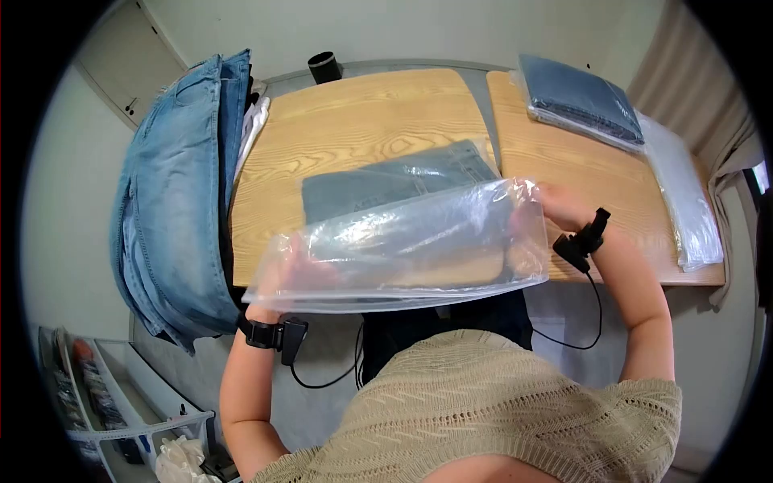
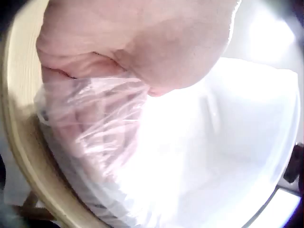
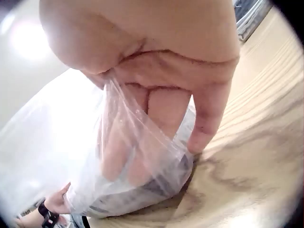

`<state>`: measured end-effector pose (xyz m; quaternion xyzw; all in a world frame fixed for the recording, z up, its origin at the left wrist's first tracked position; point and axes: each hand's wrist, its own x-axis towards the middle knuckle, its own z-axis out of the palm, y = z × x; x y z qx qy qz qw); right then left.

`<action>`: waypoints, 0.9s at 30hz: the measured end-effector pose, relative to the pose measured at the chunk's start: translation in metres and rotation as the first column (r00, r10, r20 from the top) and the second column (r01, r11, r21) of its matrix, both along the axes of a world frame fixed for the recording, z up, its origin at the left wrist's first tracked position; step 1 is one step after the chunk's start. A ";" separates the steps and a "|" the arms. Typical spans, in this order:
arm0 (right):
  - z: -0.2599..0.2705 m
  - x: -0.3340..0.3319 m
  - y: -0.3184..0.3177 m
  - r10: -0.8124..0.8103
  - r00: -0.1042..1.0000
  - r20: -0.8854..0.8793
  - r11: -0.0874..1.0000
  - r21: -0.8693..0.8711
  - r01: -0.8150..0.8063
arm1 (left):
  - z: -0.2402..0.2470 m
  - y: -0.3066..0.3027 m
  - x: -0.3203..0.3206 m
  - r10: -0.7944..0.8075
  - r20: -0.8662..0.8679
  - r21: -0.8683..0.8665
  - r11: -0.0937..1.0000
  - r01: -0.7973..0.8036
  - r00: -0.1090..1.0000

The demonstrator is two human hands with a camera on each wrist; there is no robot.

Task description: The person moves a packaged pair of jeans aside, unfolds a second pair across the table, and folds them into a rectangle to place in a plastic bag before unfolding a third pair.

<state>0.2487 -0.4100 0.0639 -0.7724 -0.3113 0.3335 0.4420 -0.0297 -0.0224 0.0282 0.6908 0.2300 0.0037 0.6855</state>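
Beige knit top [image 1: 499,402] nearest; crinkly clear plastic bag [image 1: 403,249] pinched at nine o'clock by left hand [image 1: 294,270], three o'clock by right hand [image 1: 564,208]; folded jeans [image 1: 386,187] at twelve o'clock, woodgrain bench [image 1: 362,113] beneath.

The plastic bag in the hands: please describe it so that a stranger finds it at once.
On the wooden table, look at the near edge. There the clear plastic bag is lifted between the left hand and the right hand. The spare bags at the right edge lie flat, untouched.
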 end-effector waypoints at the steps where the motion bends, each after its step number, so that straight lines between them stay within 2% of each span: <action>1: -0.001 0.000 0.003 -0.067 0.997 0.037 0.993 -0.090 0.071 | -0.016 0.010 0.002 0.098 0.026 -0.205 0.975 -0.091 0.995; 2: -0.006 0.004 0.003 -0.093 0.995 0.033 0.991 -0.096 0.096 | -0.021 0.018 0.004 0.093 0.061 -0.314 0.947 -0.070 0.994; 3: -0.004 0.004 0.005 -0.091 0.995 0.044 0.992 -0.089 0.094 | -0.008 0.015 0.002 0.096 0.074 -0.308 0.949 -0.069 0.993; 4: -0.002 0.001 0.008 -0.130 0.984 0.120 0.992 0.027 0.127 | 0.016 0.008 -0.002 -0.002 0.103 -0.094 0.995 0.012 0.995; 5: 0.000 -0.003 0.012 -0.177 0.966 0.188 0.978 0.143 0.151 | 0.029 0.003 -0.002 -0.104 0.109 0.126 0.988 0.090 0.989; 6: 0.009 -0.012 0.016 -0.227 0.972 0.069 0.931 0.307 0.196 | 0.030 0.003 0.004 0.022 0.115 0.369 0.927 -0.063 0.993; 7: 0.014 -0.010 0.017 -0.229 0.971 0.073 0.930 0.312 0.196 | 0.033 0.005 0.007 0.019 0.120 0.372 0.926 -0.063 0.993; 9: 0.020 -0.003 0.018 -0.100 0.994 0.036 0.935 0.346 0.082 | 0.041 0.009 0.013 -0.094 0.362 0.374 0.926 -0.052 0.927; 10: 0.020 0.002 0.019 -0.105 0.994 0.039 0.933 0.350 0.085 | 0.047 0.011 0.016 -0.142 0.335 0.256 0.965 0.055 0.931; 11: 0.016 0.009 0.021 -0.054 0.993 -0.105 0.933 0.348 0.087 | 0.048 0.017 0.020 -0.148 0.338 0.262 0.963 0.058 0.929; 12: 0.012 0.015 0.023 0.000 0.970 -0.245 0.934 0.347 0.088 | 0.047 0.023 0.023 -0.163 0.278 0.146 0.981 0.126 0.947; 13: 0.007 0.019 0.024 -0.001 0.971 -0.239 0.931 0.355 0.089 | 0.048 0.029 0.028 -0.186 0.219 0.027 0.982 0.185 0.958; 15: -0.004 0.031 0.025 0.118 0.842 -0.526 0.865 0.471 0.173 | 0.045 0.030 0.040 -0.173 0.227 0.015 0.985 0.174 0.958; 16: -0.010 0.036 0.026 0.121 0.844 -0.523 0.861 0.479 0.173 | 0.041 0.031 0.047 -0.227 0.273 -0.021 0.970 0.241 0.935; 17: -0.016 0.040 0.026 0.137 0.800 -0.584 0.839 0.497 0.219 | 0.037 0.034 0.052 -0.277 0.318 -0.056 0.949 0.309 0.907; 18: -0.023 0.044 0.028 0.154 0.751 -0.643 0.818 0.509 0.268 | 0.031 0.039 0.057 -0.281 0.316 -0.051 0.949 0.312 0.906; 19: -0.031 0.048 0.031 0.154 0.750 -0.643 0.815 0.512 0.271 | 0.024 0.046 0.062 -0.211 0.223 -0.162 0.955 0.250 0.952; 21: -0.043 0.052 0.039 -0.012 0.648 -0.761 0.828 0.356 0.433 | 0.009 0.055 0.072 -0.091 0.009 -0.360 0.929 0.088 0.996; 22: -0.046 0.052 0.041 -0.067 0.544 -0.836 0.819 0.266 0.509 | 0.002 0.057 0.077 -0.036 -0.047 -0.389 0.921 0.015 0.998; 23: -0.048 0.053 0.042 -0.070 0.540 -0.839 0.818 0.262 0.513 | -0.003 0.062 0.080 -0.039 -0.051 -0.390 0.921 0.016 0.998; 25: -0.042 0.048 0.049 -0.286 0.555 -0.781 0.844 0.068 0.532 | -0.007 0.070 0.080 -0.075 -0.111 -0.466 0.885 0.015 0.991; 26: -0.040 0.043 0.052 -0.366 0.528 -0.767 0.804 0.026 0.595 | -0.009 0.073 0.079 -0.074 -0.116 -0.469 0.883 0.011 0.991; 27: -0.043 0.045 0.051 -0.367 0.524 -0.768 0.805 0.020 0.593 | -0.008 0.073 0.079 -0.090 -0.116 -0.482 0.876 0.024 0.989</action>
